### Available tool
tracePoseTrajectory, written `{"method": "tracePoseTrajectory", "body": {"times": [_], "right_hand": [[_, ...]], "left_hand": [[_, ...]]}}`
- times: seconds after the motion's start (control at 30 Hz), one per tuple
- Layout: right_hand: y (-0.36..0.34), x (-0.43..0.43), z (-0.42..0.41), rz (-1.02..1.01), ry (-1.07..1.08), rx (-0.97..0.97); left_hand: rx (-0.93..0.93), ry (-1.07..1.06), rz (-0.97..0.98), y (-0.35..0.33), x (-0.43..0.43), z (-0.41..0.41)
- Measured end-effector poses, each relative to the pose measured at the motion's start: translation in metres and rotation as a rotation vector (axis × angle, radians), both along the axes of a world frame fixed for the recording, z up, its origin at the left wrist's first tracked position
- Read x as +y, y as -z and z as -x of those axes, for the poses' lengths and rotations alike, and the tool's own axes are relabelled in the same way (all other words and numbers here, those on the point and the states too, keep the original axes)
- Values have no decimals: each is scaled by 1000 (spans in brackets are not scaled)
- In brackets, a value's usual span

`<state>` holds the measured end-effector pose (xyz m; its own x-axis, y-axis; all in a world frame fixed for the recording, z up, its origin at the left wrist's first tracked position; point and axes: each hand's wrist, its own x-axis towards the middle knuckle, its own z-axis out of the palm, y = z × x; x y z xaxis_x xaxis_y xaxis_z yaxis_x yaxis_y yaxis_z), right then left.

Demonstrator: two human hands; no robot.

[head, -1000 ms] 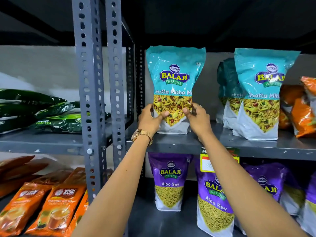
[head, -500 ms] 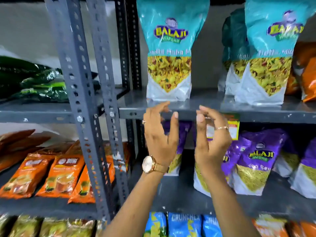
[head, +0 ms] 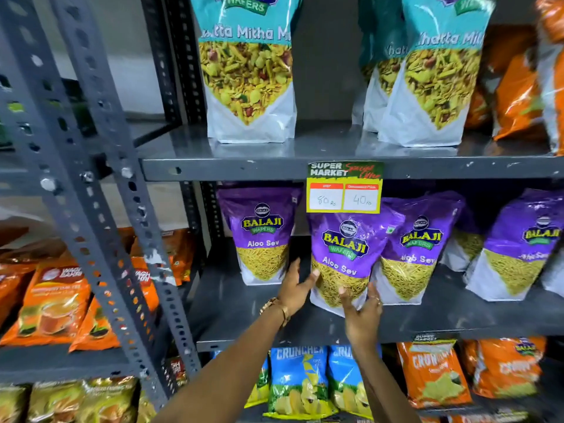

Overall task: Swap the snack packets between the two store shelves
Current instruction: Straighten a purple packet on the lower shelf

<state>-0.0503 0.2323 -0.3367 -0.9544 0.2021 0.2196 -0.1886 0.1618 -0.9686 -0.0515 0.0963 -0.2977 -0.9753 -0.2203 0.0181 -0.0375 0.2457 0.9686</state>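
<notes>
Aloo Sev pouch (head: pixel 343 257), centre frame on lower shelf (head: pixel 244 312) under price tag (head: pixel 344 187): light, soft, slick film w/ loose fill, prob best gripped low at both sides; left hand (head: pixel 294 291) & right hand (head: pixel 361 315) open, cupping base, not yet clamped.

Glossy plastic Aloo Sev packet (head: pixel 345 254) (creased, shiny) stands on scuffed, painted metal shelf (head: pixel 244 303).

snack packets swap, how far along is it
Looks done: one teal packet stands on the upper shelf. In hand: the left hand and right hand flank a purple packet on the lower shelf, not yet lifted. Left: moving the other purple packets up and the teal ones down.
</notes>
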Motion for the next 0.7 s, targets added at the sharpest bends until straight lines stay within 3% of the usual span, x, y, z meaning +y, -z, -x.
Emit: {"method": "tracePoseTrajectory", "body": {"times": [0.17, 0.27, 0.5, 0.7], "right_hand": [[16, 8, 10, 16, -30, 7], [18, 7, 7, -21, -23, 13], [30, -7, 3, -39, -100, -13], [29, -42, -3, -30, -251, -43]], "left_hand": [[-40, 26, -5, 13, 2, 22], [67, -11, -36, 13, 9, 9], [179, -181, -104, 43, -7, -27], [183, -370, -29, 47, -43, -39]]}}
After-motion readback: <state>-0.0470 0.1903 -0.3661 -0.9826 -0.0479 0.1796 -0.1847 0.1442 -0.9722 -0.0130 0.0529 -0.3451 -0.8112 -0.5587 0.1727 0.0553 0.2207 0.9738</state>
